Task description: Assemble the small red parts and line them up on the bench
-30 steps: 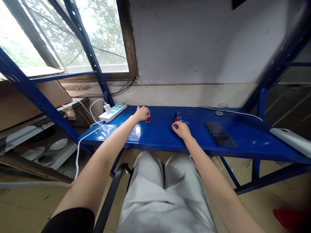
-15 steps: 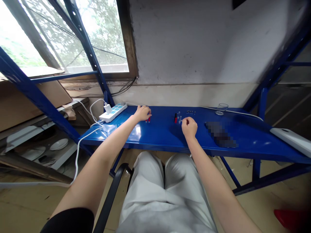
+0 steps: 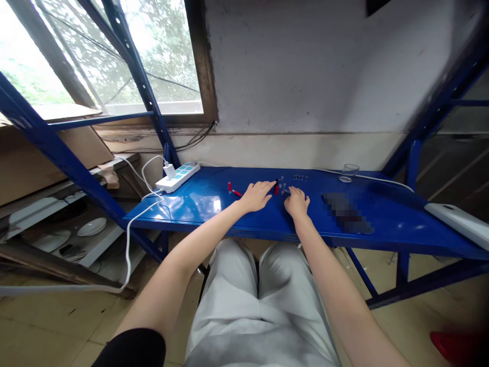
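My left hand [image 3: 257,197] is held over the table with its fingers stretched out and nothing in its grasp. Its fingertips reach a small black cap-like piece [image 3: 276,182], just above a small red piece [image 3: 276,189]. Close by on the right, my right hand [image 3: 297,203] has curled fingers beside small clear pieces [image 3: 283,188]; whatever lies between its fingertips is too small to make out. Left of my left hand, one small red cylinder with a pale end [image 3: 229,187] stands upright. Another red cylinder [image 3: 237,193] lies on its side.
Several tiny metallic pieces [image 3: 300,177] stand in rows at the back of the blue table [image 3: 214,214]. A drinking glass [image 3: 348,173] and a blurred dark flat object [image 3: 347,211] are on the right. A white power strip [image 3: 178,177] with cables sits at left.
My left hand has left the red cylinders and moved right, its fingers straightening. One cylinder that stood upright now lies over. My right hand has stayed in place, its fingers slightly shifted.
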The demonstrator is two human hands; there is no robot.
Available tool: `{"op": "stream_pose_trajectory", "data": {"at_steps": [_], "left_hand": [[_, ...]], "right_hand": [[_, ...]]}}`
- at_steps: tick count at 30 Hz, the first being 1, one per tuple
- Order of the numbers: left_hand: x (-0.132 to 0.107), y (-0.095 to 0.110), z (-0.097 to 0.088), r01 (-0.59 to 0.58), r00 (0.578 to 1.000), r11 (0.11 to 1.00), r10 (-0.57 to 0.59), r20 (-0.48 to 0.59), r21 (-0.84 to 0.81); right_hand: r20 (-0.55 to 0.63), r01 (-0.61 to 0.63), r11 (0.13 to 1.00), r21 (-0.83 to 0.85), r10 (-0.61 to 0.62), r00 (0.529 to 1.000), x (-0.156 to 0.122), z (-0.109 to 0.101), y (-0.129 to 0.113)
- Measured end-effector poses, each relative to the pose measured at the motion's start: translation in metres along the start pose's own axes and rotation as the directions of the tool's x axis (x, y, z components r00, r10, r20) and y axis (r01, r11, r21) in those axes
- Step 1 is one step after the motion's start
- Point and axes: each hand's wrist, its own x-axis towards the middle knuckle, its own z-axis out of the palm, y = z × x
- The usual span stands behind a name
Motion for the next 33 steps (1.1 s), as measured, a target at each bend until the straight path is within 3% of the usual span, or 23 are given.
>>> {"op": "stream_pose_trajectory", "data": {"at_steps": [5,10,16,22,27,33], "left_hand": [[0.009,0.017,0.029,0.108,0.994,0.994,-0.108,0.010,-0.025],[0.017,0.020,0.042,0.160,0.987,0.986,-0.160,0.008,-0.035],[0.021,0.013,0.045,0.160,0.987,0.987,-0.160,0.026,-0.022],[0.027,0.013,0.042,0.162,0.986,0.984,-0.164,-0.027,-0.080],[0.035,0.014,0.049,0.269,0.944,0.940,-0.300,-0.135,-0.208],[0.031,0.006,0.052,0.279,0.897,0.881,-0.381,-0.223,-0.381]], "right_hand": [[-0.012,-0.003,1.000,-0.006,0.003,1.000,0.001,-0.002,-0.002],[-0.018,-0.033,0.998,-0.044,0.033,0.999,0.001,-0.005,-0.003],[0.026,-0.017,0.994,-0.106,0.020,0.999,0.001,-0.007,-0.005],[0.119,-0.029,0.984,-0.174,0.050,0.992,0.005,-0.006,-0.006],[0.161,-0.058,0.972,-0.229,0.096,0.982,0.008,-0.004,-0.007],[0.164,-0.051,0.973,-0.223,0.089,0.982,0.011,-0.004,-0.008]]}}
